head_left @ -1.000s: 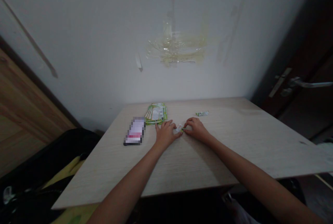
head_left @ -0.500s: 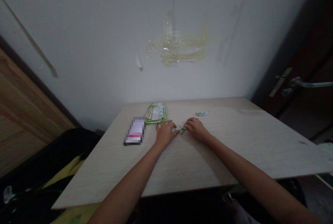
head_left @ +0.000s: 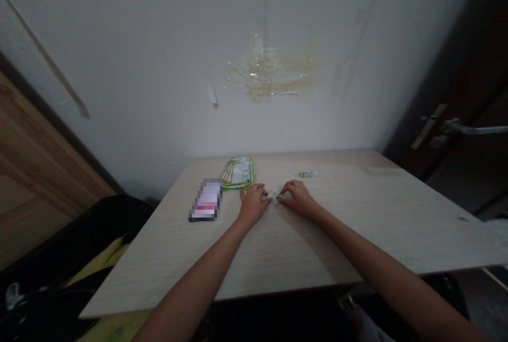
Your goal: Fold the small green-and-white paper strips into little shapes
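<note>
Between my hands, just over the tabletop, is a small green-and-white packet [head_left: 275,197], partly covered by fingers. My left hand [head_left: 254,200] pinches its left side between thumb and fingers. On its right side, my right hand [head_left: 298,197] grips the packet with thumb and fingertips. A fanned stack of green-and-white packets [head_left: 239,171] lies behind my left hand. Farther back on the right rests a small folded green-and-white packet [head_left: 308,173].
A phone [head_left: 206,200] with a blurred screen lies left of my left hand on the pale wooden table [head_left: 349,172]. The wall [head_left: 159,93] behind carries old clear tape [head_left: 273,77]. A dark door with a metal handle [head_left: 472,128] stands at the right.
The small packet and the fingertips on it have shifted slightly left, and its pale side shows more. The stack, phone and folded packet have stayed in place.
</note>
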Demonstrator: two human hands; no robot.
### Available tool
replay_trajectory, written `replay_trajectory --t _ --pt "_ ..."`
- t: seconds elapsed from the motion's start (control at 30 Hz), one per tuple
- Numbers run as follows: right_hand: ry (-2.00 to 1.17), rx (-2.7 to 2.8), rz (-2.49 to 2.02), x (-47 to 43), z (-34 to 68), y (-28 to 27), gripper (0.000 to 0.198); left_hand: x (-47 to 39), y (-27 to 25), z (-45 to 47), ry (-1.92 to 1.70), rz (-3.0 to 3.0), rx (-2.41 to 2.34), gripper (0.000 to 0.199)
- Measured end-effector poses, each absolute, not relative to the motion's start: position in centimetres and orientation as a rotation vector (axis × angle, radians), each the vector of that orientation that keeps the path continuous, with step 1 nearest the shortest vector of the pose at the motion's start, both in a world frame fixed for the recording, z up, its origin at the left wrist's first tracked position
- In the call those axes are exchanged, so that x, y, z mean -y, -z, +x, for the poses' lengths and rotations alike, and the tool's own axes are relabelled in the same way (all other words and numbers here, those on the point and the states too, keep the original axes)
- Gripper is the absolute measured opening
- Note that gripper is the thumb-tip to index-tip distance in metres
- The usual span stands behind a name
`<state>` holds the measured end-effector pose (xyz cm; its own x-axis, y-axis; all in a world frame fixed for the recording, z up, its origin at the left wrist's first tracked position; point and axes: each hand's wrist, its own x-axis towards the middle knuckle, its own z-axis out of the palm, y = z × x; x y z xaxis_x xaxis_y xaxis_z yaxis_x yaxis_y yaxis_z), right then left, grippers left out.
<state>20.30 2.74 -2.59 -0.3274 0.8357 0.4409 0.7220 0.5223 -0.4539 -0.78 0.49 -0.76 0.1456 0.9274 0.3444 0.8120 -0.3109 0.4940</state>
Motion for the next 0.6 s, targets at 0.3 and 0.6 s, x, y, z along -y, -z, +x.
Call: replay_trajectory --t 0.3,0.6 --pt "-0.284 2.056 -1.242 -2.8 20.4 2.5 0.022 -1.0 0.6 -0.7 -1.009 2.132 -1.65 0.007" --pt "-0.423 1.936 -1.131 -3.6 20.9 2.3 0.014 -0.7 -0.1 -0.7 -1.139 2.082 -1.602 0.004"
